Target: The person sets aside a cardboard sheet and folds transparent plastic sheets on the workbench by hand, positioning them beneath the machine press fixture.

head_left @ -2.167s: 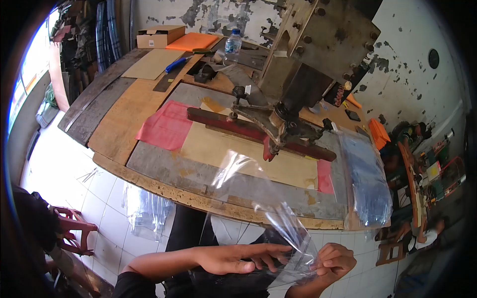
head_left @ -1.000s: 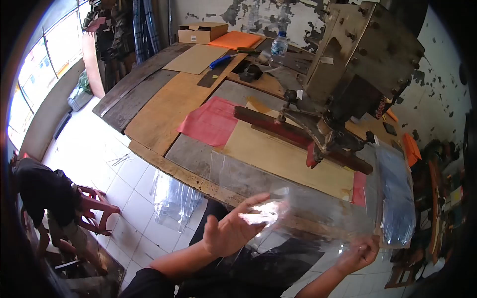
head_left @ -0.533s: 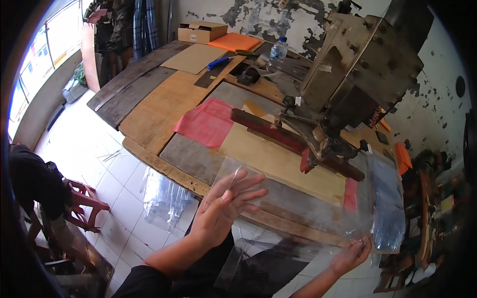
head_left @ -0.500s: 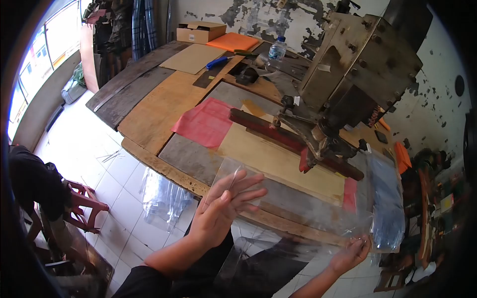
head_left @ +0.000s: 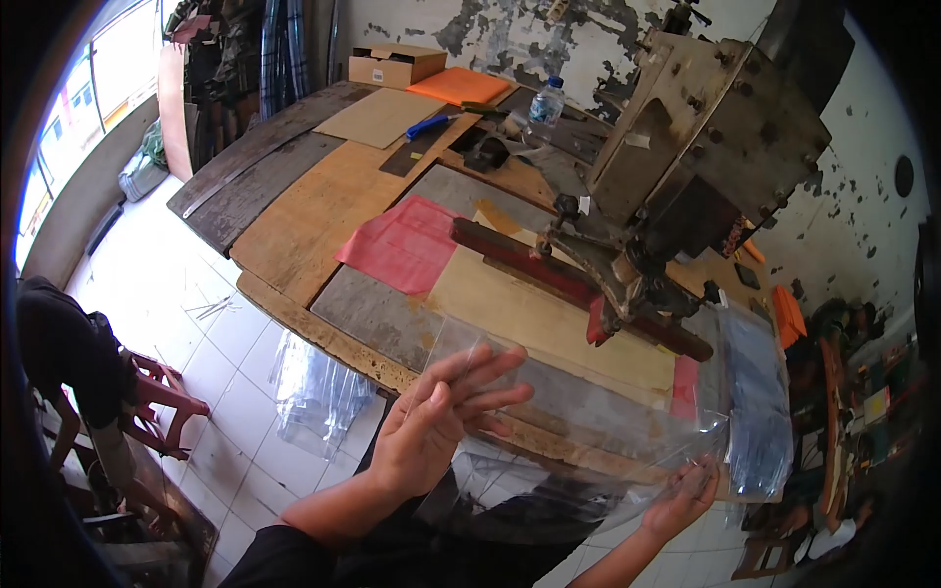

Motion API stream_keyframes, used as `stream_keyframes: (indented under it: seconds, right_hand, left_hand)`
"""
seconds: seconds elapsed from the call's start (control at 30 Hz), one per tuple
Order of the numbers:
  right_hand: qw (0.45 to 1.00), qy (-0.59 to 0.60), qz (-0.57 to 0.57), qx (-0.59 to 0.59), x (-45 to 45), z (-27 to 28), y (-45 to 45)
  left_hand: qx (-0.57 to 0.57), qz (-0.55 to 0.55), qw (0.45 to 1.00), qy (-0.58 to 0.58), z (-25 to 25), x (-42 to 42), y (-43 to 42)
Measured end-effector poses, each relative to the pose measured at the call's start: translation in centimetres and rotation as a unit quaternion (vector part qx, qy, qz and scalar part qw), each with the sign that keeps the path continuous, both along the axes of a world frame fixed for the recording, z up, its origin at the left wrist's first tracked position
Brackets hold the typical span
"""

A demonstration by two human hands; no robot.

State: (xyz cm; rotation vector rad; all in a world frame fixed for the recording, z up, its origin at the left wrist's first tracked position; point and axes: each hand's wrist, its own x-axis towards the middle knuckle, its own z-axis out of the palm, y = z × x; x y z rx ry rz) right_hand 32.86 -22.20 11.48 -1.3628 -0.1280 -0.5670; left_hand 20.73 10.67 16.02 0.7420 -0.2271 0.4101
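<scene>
A clear plastic sheet spans between my two hands in front of the table edge, its lower part sagging over my dark clothes. My left hand holds its left end near the thumb, the other fingers stretched out against the film. At the right end, my right hand pinches the sheet with curled fingers. Beyond it, a pale yellow sheet and a pink-red sheet lie on the grey plate of a press. The long red-brown bar of the press sits above them.
The press head rises at the right. A stack of clear plastic sheets lies at the table's right side. Farther back are a cardboard box, an orange packet, a water bottle and a blue-handled tool. Another person is at the left.
My right hand has moved slightly left and down, and the plastic sheet between my hands has shifted with it. The fingers of my left hand have drawn a little closer together.
</scene>
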Motion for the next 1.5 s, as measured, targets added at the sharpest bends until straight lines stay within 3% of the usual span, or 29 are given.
stream_keyframes:
  seconds: [0.2,0.57,1.1,1.5]
  right_hand:
    - [1.0,0.012,0.007,-0.021,-0.1,0.0,-0.3]
    - [0.999,0.036,0.022,-0.008,-0.1,0.0,-0.4]
    - [0.998,0.032,0.033,0.037,-0.4,0.6,-0.6]
    - [0.999,0.001,0.045,-0.021,-1.0,0.9,-1.5]
  left_hand:
    - [0.008,0.012,1.0,0.006,-0.2,0.2,-0.2]
    - [0.138,0.046,0.989,-0.001,0.6,0.0,-0.4]
    - [0.125,0.024,0.992,0.01,0.2,0.3,-0.1]
    - [0.088,0.036,0.995,0.021,-0.6,0.7,0.5]
